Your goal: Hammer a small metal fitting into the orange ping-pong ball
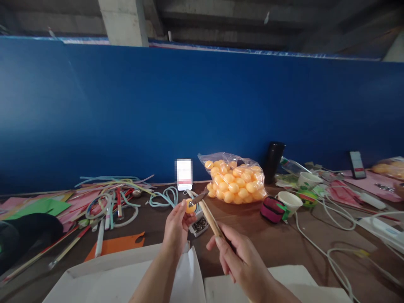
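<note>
My left hand (177,223) is closed around an orange ping-pong ball (190,208), holding it with the fingertips above the table. A small shiny metal piece (190,203) shows on the ball, too small to name for sure. In my right hand (235,252) is a hammer, gripped by its pale wooden handle (211,219). The dark hammer head (200,196) is beside the metal piece; whether they touch I cannot tell. Just below the ball stands a small box (202,229) of little metal parts. Behind it lies a clear bag (221,155) full of orange balls.
Tubes and strips (110,206) with coloured paper (47,208) crowd the left. An upright phone (184,174) leans against the blue partition (176,101). To the right are a maroon pouch (272,209), a paper cup (289,203), a black bottle (274,162) and white cables (336,256). White sheets (116,280) lie in front.
</note>
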Motion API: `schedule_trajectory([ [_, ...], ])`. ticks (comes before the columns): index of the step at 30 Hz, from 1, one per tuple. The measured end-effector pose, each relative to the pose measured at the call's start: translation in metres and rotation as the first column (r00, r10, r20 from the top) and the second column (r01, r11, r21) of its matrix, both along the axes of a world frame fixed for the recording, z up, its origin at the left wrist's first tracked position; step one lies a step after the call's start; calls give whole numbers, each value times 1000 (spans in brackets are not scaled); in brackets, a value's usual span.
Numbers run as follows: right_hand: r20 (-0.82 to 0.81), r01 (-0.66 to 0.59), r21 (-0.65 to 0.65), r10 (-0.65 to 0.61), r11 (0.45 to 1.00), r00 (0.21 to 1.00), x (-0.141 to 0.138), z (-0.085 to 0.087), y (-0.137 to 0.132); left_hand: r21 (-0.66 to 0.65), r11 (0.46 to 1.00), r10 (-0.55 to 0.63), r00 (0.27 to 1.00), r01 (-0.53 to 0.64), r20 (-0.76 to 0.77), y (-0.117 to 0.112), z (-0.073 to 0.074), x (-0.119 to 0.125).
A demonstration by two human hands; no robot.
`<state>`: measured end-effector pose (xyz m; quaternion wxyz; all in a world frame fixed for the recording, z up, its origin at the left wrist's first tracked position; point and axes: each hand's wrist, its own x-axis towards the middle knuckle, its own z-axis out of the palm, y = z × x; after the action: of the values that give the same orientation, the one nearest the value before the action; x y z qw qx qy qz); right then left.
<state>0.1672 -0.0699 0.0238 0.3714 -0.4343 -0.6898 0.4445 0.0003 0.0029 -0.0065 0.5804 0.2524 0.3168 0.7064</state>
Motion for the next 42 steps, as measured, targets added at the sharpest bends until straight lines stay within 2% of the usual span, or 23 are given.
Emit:
schedule_trajectory([
  [6,0,0,-17,0,1000,1000,-1,2,-1,-31,1000,4,1000,-3,6,1,0,0],
  [13,-5,-2,-17,1,1000,1000,-2,2,-1,-5,1000,-22,1000,22,-6,-1,0,-1],
  [42,1,11,-24,-11,1000,1000,-5,0,-1,-26,999,20,999,-21,-39,1,0,-2],
])
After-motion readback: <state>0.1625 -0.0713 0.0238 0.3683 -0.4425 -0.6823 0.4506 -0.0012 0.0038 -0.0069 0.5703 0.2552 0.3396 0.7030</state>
